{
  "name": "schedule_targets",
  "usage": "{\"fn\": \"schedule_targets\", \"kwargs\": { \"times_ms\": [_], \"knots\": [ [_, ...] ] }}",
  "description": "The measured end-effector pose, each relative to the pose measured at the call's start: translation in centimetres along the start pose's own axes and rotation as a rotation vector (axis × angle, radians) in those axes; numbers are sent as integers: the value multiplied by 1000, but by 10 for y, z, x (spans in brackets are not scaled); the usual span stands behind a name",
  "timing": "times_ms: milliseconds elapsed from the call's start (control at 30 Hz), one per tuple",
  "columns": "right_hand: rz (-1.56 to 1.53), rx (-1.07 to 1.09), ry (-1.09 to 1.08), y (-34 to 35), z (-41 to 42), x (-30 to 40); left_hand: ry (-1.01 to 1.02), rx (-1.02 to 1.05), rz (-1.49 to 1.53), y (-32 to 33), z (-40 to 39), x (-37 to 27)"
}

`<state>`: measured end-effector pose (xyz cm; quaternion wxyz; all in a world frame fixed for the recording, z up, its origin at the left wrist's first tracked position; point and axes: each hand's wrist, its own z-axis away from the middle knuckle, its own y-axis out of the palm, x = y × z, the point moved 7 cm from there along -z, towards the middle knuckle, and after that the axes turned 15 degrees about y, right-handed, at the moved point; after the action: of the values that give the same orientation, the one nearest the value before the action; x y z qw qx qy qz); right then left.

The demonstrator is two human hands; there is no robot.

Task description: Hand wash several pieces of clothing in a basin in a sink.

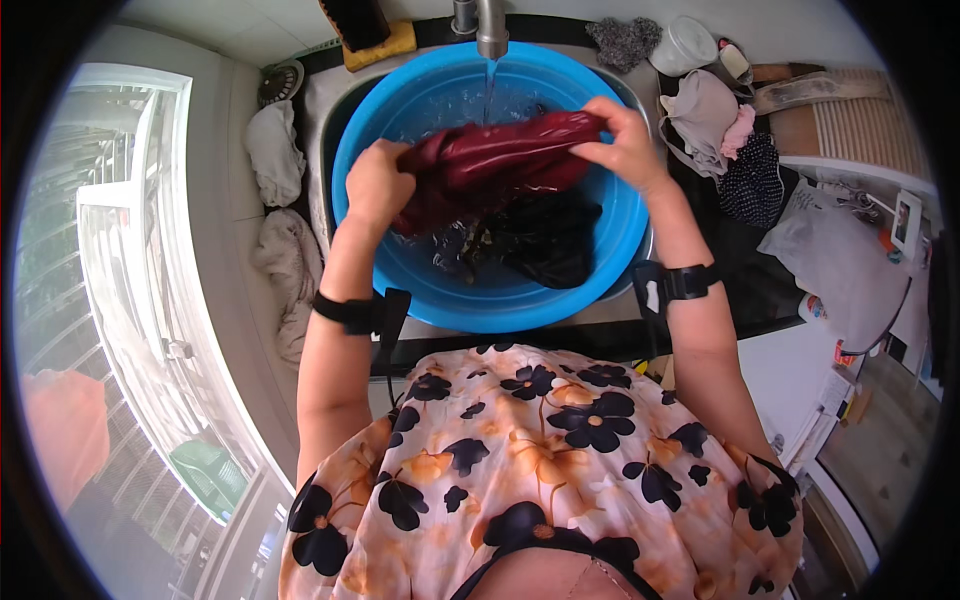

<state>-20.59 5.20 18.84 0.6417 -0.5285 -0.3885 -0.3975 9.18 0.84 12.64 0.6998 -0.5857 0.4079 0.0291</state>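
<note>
A wet dark-red garment (pixel 495 161) is stretched between my two hands over a blue plastic basin (pixel 480 319). My left hand (pixel 380 184) grips its left end, and my right hand (pixel 628 142) pinches the upper right end between thumb and fingers. Water runs from the metal faucet (pixel 492 34) into the basin, falling just behind the cloth. Below the red garment, a black cloth (pixel 555 240) lies in the water, with other dark patterned fabric beside it. The red garment hides part of the water and the basin's floor.
The basin sits in a steel sink (pixel 324 97). Behind it are a yellow sponge (pixel 380 46) and a grey scouring pad (pixel 624 41). Crumpled cloths (pixel 276 154) line the left edge. At right lie a grey garment (pixel 701 120), a dotted cloth (pixel 750 180) and a ridged wooden washboard (pixel 847 124).
</note>
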Motion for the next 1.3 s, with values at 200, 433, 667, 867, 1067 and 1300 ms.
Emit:
{"fn": "schedule_targets", "kwargs": {
  "times_ms": [200,433,667,867,1067,1300],
  "knots": [
    [510,280,128,116,-7,-61,-144,674,-282,108,13,21],
    [776,270,354,161,-43,-127,-214,419,-96,161,-5,69],
    [696,287,190,143,-8,-100,-96,609,-96,141,-12,38],
    [645,132,-243,169,42,0,3,766,-153,138,-6,48],
    [956,444,-147,251,56,-56,-171,987,-89,102,-14,10],
    [360,329,51,182,48,-54,159,832,119,66,-26,2]
  ]
}}
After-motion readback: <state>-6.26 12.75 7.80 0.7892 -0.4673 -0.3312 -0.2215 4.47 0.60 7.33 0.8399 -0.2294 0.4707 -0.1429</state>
